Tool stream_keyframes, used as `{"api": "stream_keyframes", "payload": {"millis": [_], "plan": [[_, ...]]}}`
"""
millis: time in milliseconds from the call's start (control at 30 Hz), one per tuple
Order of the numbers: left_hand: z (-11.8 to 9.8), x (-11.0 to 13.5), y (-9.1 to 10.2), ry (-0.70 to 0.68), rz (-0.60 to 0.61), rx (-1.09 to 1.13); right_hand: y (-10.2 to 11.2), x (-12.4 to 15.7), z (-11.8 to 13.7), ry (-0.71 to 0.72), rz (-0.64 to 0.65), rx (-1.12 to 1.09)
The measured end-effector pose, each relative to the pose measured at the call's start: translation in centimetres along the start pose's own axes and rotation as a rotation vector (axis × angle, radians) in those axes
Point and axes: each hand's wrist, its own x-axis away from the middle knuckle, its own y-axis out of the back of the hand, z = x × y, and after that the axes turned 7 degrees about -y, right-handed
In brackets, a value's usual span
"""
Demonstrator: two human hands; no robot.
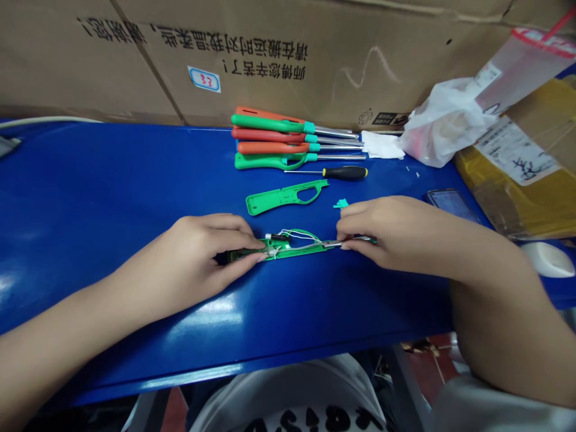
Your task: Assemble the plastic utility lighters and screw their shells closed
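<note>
An opened green lighter half [292, 247] with white wires inside lies on the blue table [112, 198]. My left hand [204, 255] pinches its handle end, fingers closed on it. My right hand [378, 231] pinches the metal tube at its other end. A separate green shell half [285, 197] lies just beyond, with a small teal piece [341, 204] beside it.
Several assembled orange and green long lighters [279, 139] lie stacked at the back, with a black-handled screwdriver [344, 173] in front. White tissue and a plastic bag [441, 126] sit at right, a phone [450, 203] near my right wrist. Cardboard boxes [270, 54] line the back.
</note>
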Motion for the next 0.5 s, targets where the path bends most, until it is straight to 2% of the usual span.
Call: {"api": "stream_keyframes", "payload": {"millis": [167,300,500], "plan": [[0.04,-0.02,-0.03,0.003,0.003,0.005,-0.27,-0.02,0.46,-0.005,-0.019,0.024],[0.00,-0.09,0.03,0.004,0.001,-0.001,-0.45,-0.17,0.23,-0.043,-0.018,-0.052],[-0.38,-0.03,0.37,0.022,-0.041,-0.022,0.14,-0.21,-0.42,-0.074,0.057,-0.183]]}}
